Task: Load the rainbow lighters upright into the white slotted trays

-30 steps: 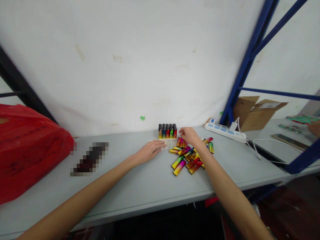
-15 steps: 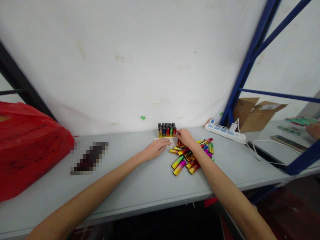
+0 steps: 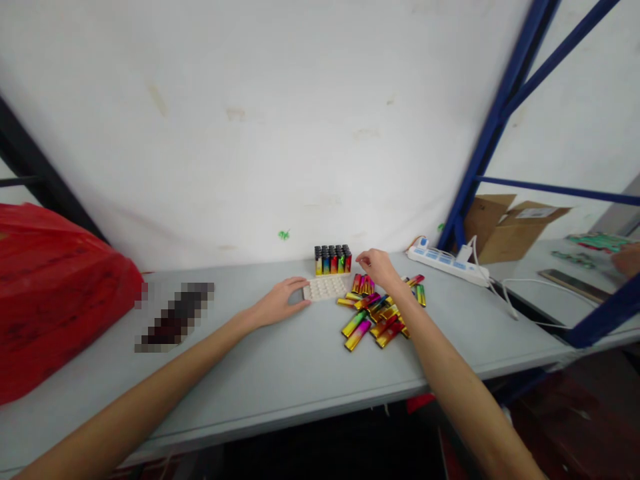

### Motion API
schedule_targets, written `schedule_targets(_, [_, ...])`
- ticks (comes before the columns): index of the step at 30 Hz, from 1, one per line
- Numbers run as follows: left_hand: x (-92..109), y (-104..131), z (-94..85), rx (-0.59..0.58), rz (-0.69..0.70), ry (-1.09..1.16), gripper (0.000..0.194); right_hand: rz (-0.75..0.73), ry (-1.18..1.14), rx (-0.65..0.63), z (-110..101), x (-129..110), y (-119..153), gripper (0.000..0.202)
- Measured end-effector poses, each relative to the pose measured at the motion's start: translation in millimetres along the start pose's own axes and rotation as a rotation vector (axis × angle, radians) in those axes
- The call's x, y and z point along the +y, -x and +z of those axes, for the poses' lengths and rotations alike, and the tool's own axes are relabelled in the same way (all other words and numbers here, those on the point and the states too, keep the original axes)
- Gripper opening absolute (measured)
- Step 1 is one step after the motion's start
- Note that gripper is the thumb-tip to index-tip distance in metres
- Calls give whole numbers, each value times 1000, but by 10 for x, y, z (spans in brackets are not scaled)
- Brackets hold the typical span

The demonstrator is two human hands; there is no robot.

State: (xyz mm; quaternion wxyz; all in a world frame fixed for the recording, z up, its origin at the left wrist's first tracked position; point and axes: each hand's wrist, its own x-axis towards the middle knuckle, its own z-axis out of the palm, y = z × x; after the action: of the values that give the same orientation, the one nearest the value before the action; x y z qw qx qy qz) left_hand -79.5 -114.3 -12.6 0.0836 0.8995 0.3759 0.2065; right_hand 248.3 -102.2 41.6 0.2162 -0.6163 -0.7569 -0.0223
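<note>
Upright lighters (image 3: 333,264) with black tops and colourful bodies stand in close rows at the back of the table. In front of them lies a white tray (image 3: 326,289) with rows of round hollows. My left hand (image 3: 280,303) holds the tray's left end, thumb at the near corner and fingers at the far one. Just right of the standing rows, my right hand (image 3: 379,265) hovers with loosely bent fingers, nothing visible in them. Below it spreads a loose pile of shiny lighters (image 3: 367,302) in gold, red, green and pink.
A red plastic bag (image 3: 65,300) fills the left side, with a blurred-out dark item (image 3: 180,317) beside it. Toward the right lie a white power strip (image 3: 449,261) and its cable, by a blue post (image 3: 480,160). Beyond are a cardboard box (image 3: 515,230) and another person's hand (image 3: 627,260).
My left hand has drawn back left from over the tray to its left end, uncovering the hollows. The right hand has lifted slightly away from the standing lighters, to the right.
</note>
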Motion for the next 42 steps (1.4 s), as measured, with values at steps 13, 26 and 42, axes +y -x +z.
schedule_targets(13, [-19, 349, -275, 33, -94, 32, 78, 50, 61, -100, 148, 58, 58, 36])
schedule_targets(26, [-63, 354, -287, -15, -85, 57, 72, 84, 78, -194, 263, -214, 106, 25])
schedule_targets(42, [108, 340, -84, 4, -39, 104, 71, -104, -421, -32, 298, -646, 191, 36])
